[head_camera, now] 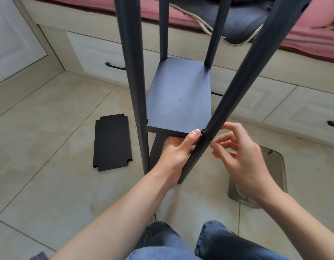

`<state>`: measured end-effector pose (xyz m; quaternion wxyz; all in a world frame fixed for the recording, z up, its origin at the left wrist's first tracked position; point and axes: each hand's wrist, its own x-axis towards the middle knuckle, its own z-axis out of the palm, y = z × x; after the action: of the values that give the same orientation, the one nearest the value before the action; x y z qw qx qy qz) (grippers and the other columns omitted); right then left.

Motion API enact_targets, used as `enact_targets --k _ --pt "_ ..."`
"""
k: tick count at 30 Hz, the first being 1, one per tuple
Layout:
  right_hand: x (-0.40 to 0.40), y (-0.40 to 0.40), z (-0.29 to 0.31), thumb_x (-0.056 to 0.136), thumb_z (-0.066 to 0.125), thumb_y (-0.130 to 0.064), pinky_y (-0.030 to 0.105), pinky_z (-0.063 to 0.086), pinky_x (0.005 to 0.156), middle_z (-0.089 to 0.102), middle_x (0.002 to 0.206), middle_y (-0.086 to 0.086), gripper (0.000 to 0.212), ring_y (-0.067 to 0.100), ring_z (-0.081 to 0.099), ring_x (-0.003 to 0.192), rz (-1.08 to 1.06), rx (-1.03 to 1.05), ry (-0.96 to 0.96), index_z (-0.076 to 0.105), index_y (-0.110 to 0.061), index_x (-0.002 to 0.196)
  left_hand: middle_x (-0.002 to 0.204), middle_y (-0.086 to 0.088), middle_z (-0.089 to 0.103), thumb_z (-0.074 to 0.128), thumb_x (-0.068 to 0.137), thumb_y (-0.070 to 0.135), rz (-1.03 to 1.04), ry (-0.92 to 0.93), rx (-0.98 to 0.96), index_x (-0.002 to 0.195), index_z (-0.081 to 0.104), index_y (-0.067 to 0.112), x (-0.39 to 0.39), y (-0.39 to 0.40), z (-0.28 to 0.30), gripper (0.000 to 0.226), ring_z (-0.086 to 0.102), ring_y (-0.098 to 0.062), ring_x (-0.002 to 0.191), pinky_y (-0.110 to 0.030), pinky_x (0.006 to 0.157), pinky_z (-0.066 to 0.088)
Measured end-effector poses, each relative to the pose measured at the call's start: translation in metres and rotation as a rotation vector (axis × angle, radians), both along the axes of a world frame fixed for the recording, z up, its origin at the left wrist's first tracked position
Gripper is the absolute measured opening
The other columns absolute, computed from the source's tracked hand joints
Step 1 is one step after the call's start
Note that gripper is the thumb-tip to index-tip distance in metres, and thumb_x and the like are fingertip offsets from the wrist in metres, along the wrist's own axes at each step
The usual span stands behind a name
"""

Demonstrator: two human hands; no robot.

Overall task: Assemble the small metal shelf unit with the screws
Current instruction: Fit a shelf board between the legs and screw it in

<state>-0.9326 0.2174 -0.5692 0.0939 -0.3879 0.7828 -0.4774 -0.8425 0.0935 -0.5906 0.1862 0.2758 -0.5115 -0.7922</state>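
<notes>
The shelf unit stands on the floor in front of the person. The left hand grips the near right corner of its shelf board from below, thumb on the top edge, beside the near right post. The right hand pinches something too small to identify against that post, just below the board. A spare board lies flat on the floor, left of the unit.

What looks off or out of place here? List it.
One spare shelf panel lies flat on the floor tiles, left of the frame, not yet fitted. The mounted shelf panel shows a small dark scratch near its middle. Nothing spilled or visibly broken.
</notes>
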Motion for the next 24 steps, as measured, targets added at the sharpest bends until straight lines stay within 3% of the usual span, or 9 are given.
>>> enact_targets --k 2,8,17,24 --pt "-0.002 0.0 0.0 0.092 0.065 -0.008 0.03 0.058 0.07 0.064 0.085 -0.005 0.034 0.014 0.067 0.074 0.041 0.013 -0.019 0.054 -0.027 0.118 0.105 -0.015 0.074 0.061 0.097 0.037 0.001 -0.004 -0.005 0.082 0.078 0.026 0.0 0.0 0.0 0.026 0.069 -0.031 0.101 -0.025 0.081 0.057" --pt "-0.01 0.0 -0.004 0.096 0.059 -0.006 0.042 0.059 0.075 0.068 0.091 -0.003 0.029 0.02 0.068 0.081 0.106 0.05 -0.068 0.056 -0.019 0.122 0.107 -0.02 0.072 0.061 0.097 0.041 -0.002 -0.012 -0.018 0.084 0.078 0.027 0.0 0.0 -0.001 0.026 0.065 -0.039 0.106 -0.054 0.102 0.047" --pt "-0.012 0.0 -0.005 0.094 0.06 -0.011 0.05 0.057 0.078 0.067 0.086 -0.001 0.034 0.021 0.069 0.08 0.116 -0.005 -0.116 0.055 -0.035 0.117 0.109 -0.03 0.066 0.063 0.088 0.051 -0.026 -0.005 -0.023 0.091 0.076 0.015 -0.001 -0.002 -0.007 0.038 0.06 -0.046 0.11 -0.058 0.104 0.043" --pt "-0.015 -0.006 -0.001 0.092 0.062 -0.007 0.043 0.057 0.078 0.071 0.085 -0.004 0.04 0.021 0.069 0.076 0.136 -0.027 -0.082 0.055 -0.042 0.112 0.111 -0.037 0.061 0.063 0.087 0.055 -0.026 0.012 -0.024 0.092 0.077 0.016 -0.003 -0.005 -0.008 0.042 0.063 -0.045 0.102 -0.061 0.107 0.038"
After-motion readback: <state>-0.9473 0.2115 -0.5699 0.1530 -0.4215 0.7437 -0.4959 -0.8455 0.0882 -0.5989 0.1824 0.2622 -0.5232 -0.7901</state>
